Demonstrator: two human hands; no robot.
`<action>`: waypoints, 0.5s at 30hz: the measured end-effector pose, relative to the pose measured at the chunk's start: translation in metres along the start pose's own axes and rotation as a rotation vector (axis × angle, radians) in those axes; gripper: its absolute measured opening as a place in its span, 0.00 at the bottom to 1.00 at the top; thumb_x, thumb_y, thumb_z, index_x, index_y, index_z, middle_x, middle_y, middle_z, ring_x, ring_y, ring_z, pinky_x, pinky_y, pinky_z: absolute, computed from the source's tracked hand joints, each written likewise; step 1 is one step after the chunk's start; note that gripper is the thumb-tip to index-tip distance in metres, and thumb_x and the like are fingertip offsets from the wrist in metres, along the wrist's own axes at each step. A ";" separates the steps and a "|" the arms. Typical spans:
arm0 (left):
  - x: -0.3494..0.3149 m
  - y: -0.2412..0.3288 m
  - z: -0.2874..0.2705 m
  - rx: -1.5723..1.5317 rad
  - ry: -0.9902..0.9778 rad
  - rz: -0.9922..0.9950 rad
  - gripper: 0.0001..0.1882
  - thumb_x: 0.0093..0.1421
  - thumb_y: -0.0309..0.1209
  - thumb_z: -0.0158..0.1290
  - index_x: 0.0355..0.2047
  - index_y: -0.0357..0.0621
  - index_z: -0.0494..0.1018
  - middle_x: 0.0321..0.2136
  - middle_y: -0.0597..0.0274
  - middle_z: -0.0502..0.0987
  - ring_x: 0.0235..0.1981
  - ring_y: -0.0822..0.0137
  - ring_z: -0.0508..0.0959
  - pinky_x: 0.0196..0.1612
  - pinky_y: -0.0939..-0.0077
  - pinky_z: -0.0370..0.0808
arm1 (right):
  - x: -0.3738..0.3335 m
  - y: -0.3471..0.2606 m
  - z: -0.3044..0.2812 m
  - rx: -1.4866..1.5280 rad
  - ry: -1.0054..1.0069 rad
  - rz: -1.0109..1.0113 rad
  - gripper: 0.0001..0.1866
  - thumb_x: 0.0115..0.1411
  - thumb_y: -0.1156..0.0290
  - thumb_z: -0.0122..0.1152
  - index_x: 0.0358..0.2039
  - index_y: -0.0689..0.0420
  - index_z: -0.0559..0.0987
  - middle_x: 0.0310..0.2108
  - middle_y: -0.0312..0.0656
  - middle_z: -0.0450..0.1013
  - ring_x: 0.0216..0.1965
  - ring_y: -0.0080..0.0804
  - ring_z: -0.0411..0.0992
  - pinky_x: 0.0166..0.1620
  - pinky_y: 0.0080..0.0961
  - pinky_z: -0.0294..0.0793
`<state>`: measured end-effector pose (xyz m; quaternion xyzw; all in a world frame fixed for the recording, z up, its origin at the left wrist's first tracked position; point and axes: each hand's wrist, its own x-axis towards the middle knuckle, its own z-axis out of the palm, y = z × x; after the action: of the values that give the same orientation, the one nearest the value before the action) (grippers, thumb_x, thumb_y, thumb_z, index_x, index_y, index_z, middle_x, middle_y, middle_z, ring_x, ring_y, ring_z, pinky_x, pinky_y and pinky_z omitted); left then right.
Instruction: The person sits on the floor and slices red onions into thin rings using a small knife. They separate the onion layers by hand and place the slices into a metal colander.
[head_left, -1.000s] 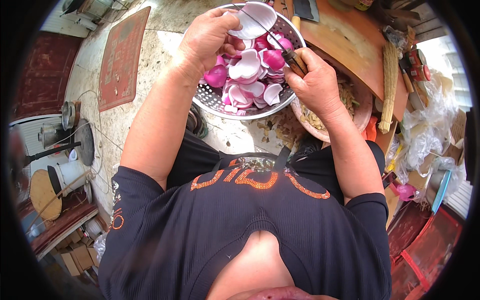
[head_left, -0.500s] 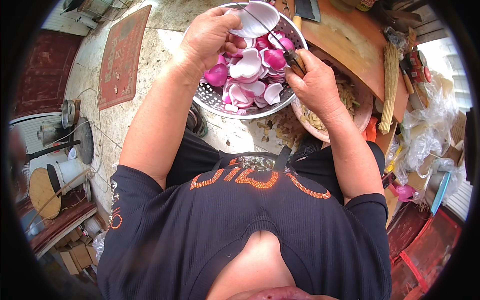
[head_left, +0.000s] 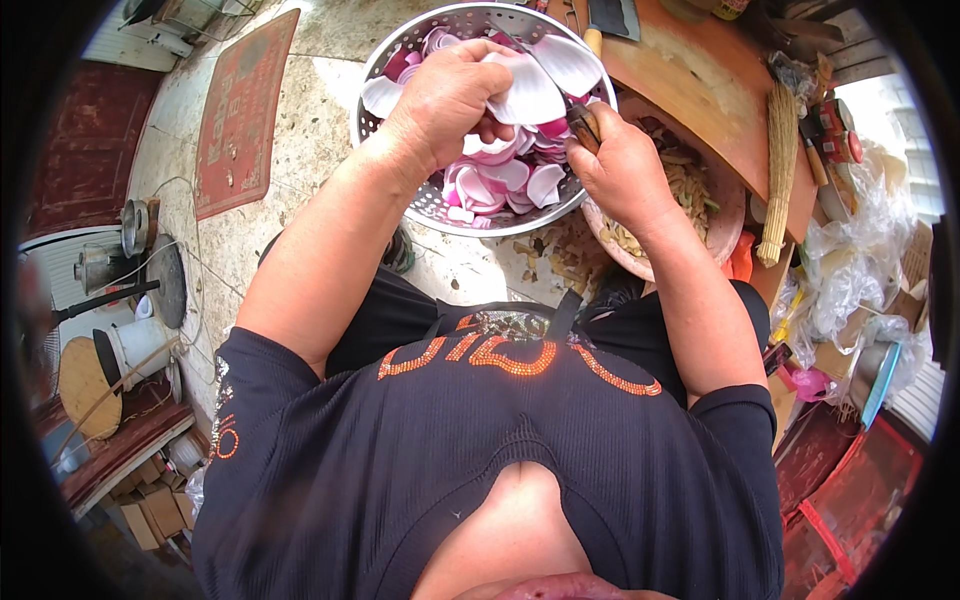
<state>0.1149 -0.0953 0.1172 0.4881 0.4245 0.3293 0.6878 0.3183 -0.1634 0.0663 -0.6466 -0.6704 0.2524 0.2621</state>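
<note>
My left hand (head_left: 450,97) pinches a curved white-and-purple onion piece (head_left: 532,95) over a metal colander (head_left: 428,212). In my right hand (head_left: 628,168) is a knife (head_left: 584,128), gripped by its wooden handle. Its thin blade slants up and left across the onion. Another pale onion layer (head_left: 568,66) shows just beyond the blade; whether it is still joined to the held piece I cannot tell. Cut red onion pieces (head_left: 490,186) lie heaped in the colander, partly hidden under my hands.
Right of the colander, a pinkish basin (head_left: 733,222) holds pale slices or peelings. A wooden table (head_left: 690,75) stands behind it, bearing a cleaver (head_left: 614,18). A straw brush (head_left: 779,170) leans at the table's edge. Scraps (head_left: 556,258) litter the floor; a red mat (head_left: 245,120) lies left.
My left hand has moved down and right with the onion piece. Onion now shows on both sides of the blade. My right hand has shifted slightly.
</note>
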 end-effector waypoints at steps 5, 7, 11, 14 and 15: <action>0.008 -0.009 0.005 0.046 0.087 0.018 0.15 0.56 0.24 0.48 0.44 0.37 0.74 0.29 0.63 0.77 0.23 0.74 0.76 0.20 0.83 0.69 | -0.002 0.001 0.005 0.078 0.082 0.020 0.15 0.56 0.67 0.63 0.43 0.59 0.75 0.35 0.56 0.78 0.40 0.58 0.76 0.44 0.45 0.75; 0.012 -0.010 -0.002 0.039 0.158 0.067 0.14 0.56 0.24 0.49 0.43 0.38 0.75 0.29 0.64 0.77 0.24 0.75 0.76 0.22 0.85 0.69 | -0.002 -0.005 0.001 0.144 0.089 0.035 0.15 0.56 0.66 0.63 0.42 0.59 0.75 0.35 0.56 0.78 0.39 0.58 0.76 0.43 0.45 0.75; 0.015 -0.009 -0.008 0.031 0.288 0.141 0.12 0.57 0.21 0.54 0.42 0.37 0.74 0.31 0.61 0.78 0.26 0.73 0.77 0.25 0.83 0.73 | -0.007 -0.012 0.000 0.278 0.126 -0.024 0.14 0.56 0.66 0.64 0.40 0.59 0.76 0.33 0.54 0.77 0.36 0.53 0.77 0.41 0.41 0.75; 0.019 -0.011 -0.008 0.056 0.338 0.166 0.12 0.58 0.21 0.56 0.43 0.35 0.72 0.33 0.59 0.78 0.27 0.71 0.78 0.28 0.79 0.78 | -0.012 -0.023 -0.001 0.350 0.113 -0.044 0.13 0.57 0.67 0.64 0.39 0.59 0.76 0.32 0.52 0.77 0.34 0.48 0.77 0.39 0.38 0.75; 0.019 -0.010 -0.011 0.052 0.325 0.158 0.12 0.58 0.22 0.56 0.43 0.34 0.71 0.34 0.58 0.78 0.27 0.70 0.79 0.29 0.78 0.79 | -0.014 -0.023 0.000 0.343 0.105 -0.052 0.13 0.57 0.67 0.64 0.39 0.59 0.76 0.31 0.52 0.76 0.34 0.47 0.77 0.39 0.37 0.75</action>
<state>0.1135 -0.0778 0.1006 0.4777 0.4990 0.4457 0.5694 0.3016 -0.1781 0.0821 -0.5872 -0.6195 0.3219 0.4097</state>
